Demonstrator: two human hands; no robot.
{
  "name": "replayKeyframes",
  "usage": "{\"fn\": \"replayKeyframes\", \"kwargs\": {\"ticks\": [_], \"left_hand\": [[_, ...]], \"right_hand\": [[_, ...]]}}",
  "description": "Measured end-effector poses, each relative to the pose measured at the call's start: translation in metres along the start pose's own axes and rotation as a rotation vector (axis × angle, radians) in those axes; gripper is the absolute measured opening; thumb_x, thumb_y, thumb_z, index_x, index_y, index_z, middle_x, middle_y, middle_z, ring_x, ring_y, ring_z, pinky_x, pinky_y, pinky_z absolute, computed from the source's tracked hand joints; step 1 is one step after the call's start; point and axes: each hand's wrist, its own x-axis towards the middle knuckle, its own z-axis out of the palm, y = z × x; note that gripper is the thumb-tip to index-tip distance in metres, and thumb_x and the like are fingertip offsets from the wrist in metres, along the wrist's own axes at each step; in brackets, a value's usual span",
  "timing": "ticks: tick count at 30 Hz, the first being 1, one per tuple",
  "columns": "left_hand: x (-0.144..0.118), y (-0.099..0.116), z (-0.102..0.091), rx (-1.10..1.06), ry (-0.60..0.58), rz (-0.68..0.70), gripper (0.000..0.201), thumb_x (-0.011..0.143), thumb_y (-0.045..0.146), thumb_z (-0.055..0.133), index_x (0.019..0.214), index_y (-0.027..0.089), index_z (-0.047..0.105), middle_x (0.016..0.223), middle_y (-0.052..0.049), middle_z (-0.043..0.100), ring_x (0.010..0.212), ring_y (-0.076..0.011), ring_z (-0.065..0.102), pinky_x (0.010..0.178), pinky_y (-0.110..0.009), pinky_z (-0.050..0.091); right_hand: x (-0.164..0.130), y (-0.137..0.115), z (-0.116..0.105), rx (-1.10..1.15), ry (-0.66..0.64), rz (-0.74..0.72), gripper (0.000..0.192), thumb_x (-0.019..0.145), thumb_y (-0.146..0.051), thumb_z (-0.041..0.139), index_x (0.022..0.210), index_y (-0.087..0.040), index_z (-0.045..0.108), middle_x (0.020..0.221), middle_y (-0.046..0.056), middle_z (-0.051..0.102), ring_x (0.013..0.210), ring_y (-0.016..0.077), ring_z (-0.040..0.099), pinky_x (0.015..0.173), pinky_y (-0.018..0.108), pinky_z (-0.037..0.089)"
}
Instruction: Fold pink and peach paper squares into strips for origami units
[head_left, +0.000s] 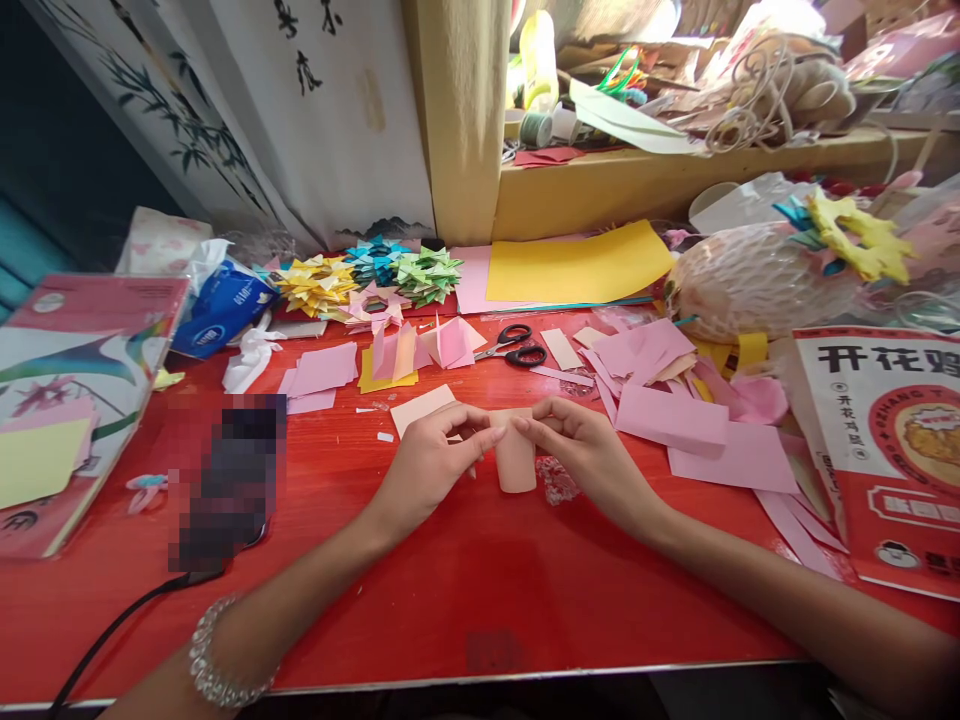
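A small peach-pink paper strip (516, 458), folded over, stands on the red table (450, 580) in the middle of the view. My left hand (431, 455) pinches its upper left edge with thumb and forefinger. From the other side, my right hand (581, 445) pinches the upper right edge. A bead bracelet sits on my left wrist. A peach paper piece (420, 407) lies just behind my left hand.
Black-handled scissors (514, 345) lie behind the hands. Pink paper pieces (675, 415) spread to the right, folded paper stars (375, 270) at the back, a yellow sheet (577, 265), a red printed bag (885, 450) at right, a blurred dark device (232, 480) with cable at left.
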Motion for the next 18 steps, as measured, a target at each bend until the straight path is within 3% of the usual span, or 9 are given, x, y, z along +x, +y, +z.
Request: {"fn": "replayKeyframes", "kwargs": {"ticks": [18], "left_hand": [[0.0005,-0.0036,0.0001,-0.032,-0.019,-0.032,0.023,0.078,0.038,0.058,0.072,0.016,0.055,0.066,0.004,0.052,0.052,-0.0076,0.048,0.054,-0.023,0.039]], "right_hand": [[-0.0001,0.0004,-0.0004,-0.040,0.001,0.011,0.027,0.081,-0.043,0.055,0.072,-0.018,0.053,0.066,-0.002,0.051,0.056,0.0102,0.045,0.051,0.022,0.035]]}}
